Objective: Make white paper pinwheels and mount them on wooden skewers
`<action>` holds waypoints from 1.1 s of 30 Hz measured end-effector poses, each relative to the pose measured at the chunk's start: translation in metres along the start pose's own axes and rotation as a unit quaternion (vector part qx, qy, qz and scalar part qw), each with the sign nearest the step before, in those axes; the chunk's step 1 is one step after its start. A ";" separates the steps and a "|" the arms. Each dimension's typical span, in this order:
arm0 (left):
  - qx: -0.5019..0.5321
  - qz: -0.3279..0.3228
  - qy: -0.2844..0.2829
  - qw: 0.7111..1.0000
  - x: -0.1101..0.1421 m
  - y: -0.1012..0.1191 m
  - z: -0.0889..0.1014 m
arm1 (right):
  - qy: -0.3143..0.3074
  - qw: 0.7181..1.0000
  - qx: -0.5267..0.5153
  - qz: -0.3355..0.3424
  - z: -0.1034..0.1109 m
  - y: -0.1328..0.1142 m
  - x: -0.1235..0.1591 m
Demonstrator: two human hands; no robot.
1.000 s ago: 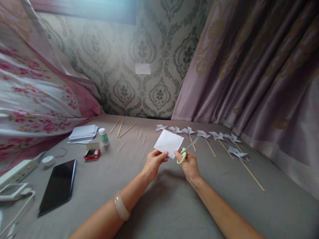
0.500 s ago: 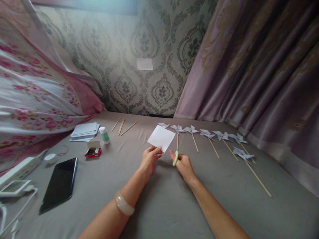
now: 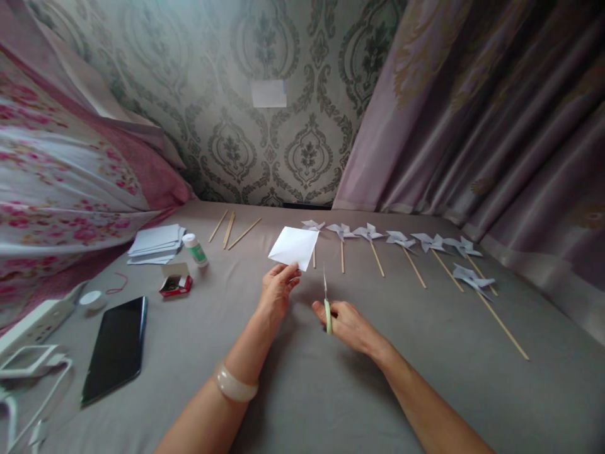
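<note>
A square white sheet of paper is pinched at its lower corner by my left hand, thumb on top. My right hand is closed round the pale green handles of a pair of scissors. Their thin blades point away from me, to the right of the paper and apart from it. Whether the blades are spread is hard to make out. Beyond the hands, a row of white paper pinwheels on wooden sticks lies along the back and right; the paper is nearest the leftmost one.
On the left are a stack of paper, a glue bottle, a small red box, a phone, a white round lid and a power strip. Several loose wooden sticks lie at the back.
My right hand has drawn away from the paper, and the scissor blades now show upright. The paper in my left hand has shifted slightly left. The camera view has tilted down a little.
</note>
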State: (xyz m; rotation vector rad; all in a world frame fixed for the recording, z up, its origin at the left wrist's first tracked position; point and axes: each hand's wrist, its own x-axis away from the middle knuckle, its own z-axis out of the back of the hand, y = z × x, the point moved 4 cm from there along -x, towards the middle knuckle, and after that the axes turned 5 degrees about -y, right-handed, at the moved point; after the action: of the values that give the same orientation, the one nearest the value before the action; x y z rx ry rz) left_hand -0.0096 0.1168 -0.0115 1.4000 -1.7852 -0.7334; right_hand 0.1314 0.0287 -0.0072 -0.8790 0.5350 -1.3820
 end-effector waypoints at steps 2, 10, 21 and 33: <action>0.005 0.002 0.001 1.000 0.003 -0.001 0.000 | -0.001 1.000 -0.016 0.014 -0.003 -0.001 -0.001; -0.005 -0.032 -0.010 0.999 0.018 0.009 -0.003 | -0.095 0.995 0.011 0.041 -0.015 -0.008 0.002; -0.036 -0.031 -0.028 0.998 0.022 0.003 -0.007 | -0.067 0.996 -0.007 0.054 -0.011 -0.006 0.005; -0.050 -0.027 -0.050 0.997 0.027 0.004 -0.010 | -0.017 0.999 -0.038 0.035 -0.009 -0.003 0.005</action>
State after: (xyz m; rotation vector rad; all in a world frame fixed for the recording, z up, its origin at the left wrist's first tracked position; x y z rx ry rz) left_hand -0.0064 0.0919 0.0026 1.3704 -1.7669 -0.9232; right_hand 0.1231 0.0216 -0.0090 -0.9342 0.5896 -1.2883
